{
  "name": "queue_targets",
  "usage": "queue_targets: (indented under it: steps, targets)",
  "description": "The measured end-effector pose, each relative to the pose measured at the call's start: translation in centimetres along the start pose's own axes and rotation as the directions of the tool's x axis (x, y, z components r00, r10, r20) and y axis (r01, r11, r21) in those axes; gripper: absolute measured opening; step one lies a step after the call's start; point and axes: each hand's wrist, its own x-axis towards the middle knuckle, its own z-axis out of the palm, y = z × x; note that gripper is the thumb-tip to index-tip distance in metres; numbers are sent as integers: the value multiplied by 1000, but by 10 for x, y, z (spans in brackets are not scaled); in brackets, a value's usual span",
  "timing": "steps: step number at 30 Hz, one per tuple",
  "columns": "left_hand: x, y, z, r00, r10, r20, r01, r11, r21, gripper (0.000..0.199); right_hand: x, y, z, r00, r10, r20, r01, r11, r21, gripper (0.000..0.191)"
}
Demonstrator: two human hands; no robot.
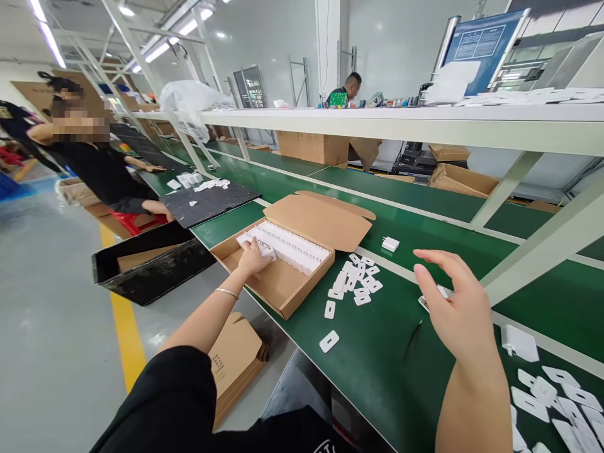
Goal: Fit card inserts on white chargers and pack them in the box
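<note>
My left hand (251, 257) reaches into an open cardboard box (306, 301), its fingers curled down on a white charger (268, 249) at the near end of a short row; the fingertips are partly hidden. Behind it, long rows of white chargers (295, 245) fill the far side of the box. My right hand (455, 302) hovers over the green bench with thumb and index finger apart, holding nothing. Partly behind it lies a flat white piece (423, 302). A thin dark tool (413, 343) rests to its left, and a single white charger (390, 244) sits farther back.
Flat white slotted plates (356, 277) lie scattered right of the box. More white pieces (557, 396) and a larger white adapter (519, 343) are at lower right. A shelf post (542, 239) slants down onto the bench (368, 390). A person (104, 163) sits at far left.
</note>
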Motion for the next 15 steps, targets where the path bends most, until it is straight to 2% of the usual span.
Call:
queue_targets:
  steps: [7, 11, 13, 15]
  targets:
    - [-3, 15, -7, 998, -45, -32, 44, 998, -36, 96, 0, 2, -6, 1000, 6, -23, -6, 1000, -22, 29]
    - [-12, 20, -16, 999, -41, 8, 41, 999, -28, 99, -3, -5, -7, 1000, 12, -26, -12, 1000, -19, 28]
    - [-23, 24, -26, 999, -18, 28, 18, 1000, 1, 102, -8, -12, -11, 997, -20, -78, 20, 1000, -2, 25]
    - [-39, 31, -44, 997, 69, -24, -68, 997, 32, 101, -16, -19, -21, 978, -72, -197, 80, 996, 32, 23]
